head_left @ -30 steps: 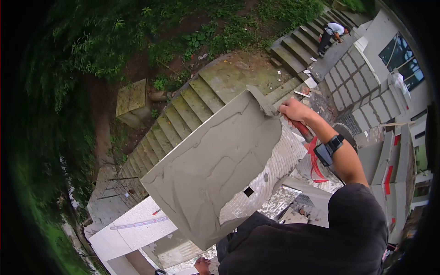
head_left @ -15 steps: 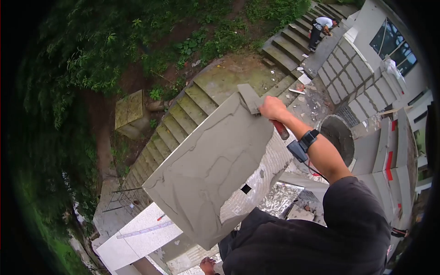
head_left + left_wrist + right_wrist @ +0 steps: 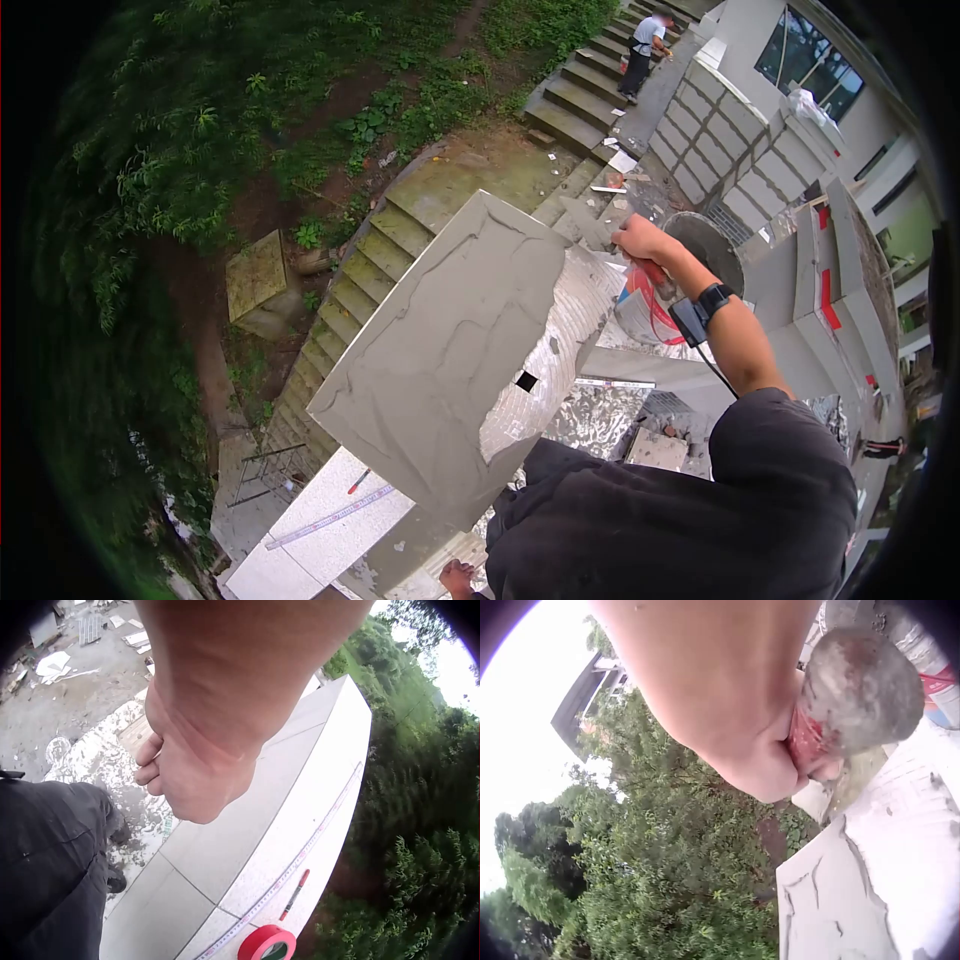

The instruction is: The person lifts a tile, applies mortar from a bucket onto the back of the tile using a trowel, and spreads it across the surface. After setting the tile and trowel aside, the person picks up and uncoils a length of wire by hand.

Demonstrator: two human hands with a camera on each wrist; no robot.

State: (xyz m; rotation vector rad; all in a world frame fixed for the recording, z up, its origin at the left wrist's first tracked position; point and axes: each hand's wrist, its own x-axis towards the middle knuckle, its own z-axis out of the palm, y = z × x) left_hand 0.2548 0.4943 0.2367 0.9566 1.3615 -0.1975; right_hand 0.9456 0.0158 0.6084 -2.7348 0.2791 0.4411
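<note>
My right hand (image 3: 640, 238) grips the red handle of a trowel (image 3: 584, 222); its grey blade overlaps the upper right edge of a large tile (image 3: 575, 340). In the right wrist view the butt of the handle (image 3: 866, 690) is caked with grey mortar. A thick, uneven layer of mortar (image 3: 440, 350) covers most of the tile's upturned face, leaving a ribbed strip with a small black square along its right side. My left hand (image 3: 458, 578) hangs low beside the tile's bottom corner, fingers loosely curled; nothing shows in it in the left wrist view (image 3: 199, 780).
A pale ledge (image 3: 292, 825) bears a measuring tape (image 3: 300, 862), a red marker (image 3: 295, 894) and a red tape roll (image 3: 268, 943). Near my right hand stand a white bucket (image 3: 640, 318) and a round mortar tub (image 3: 708, 250). Mossy steps (image 3: 375, 265) lie below; another person (image 3: 645, 55) stands up them.
My right hand has brought the trowel from the tile's top corner rightward, off the mortar to the tile's edge near the bucket. The head view has turned slightly; my left hand stays low.
</note>
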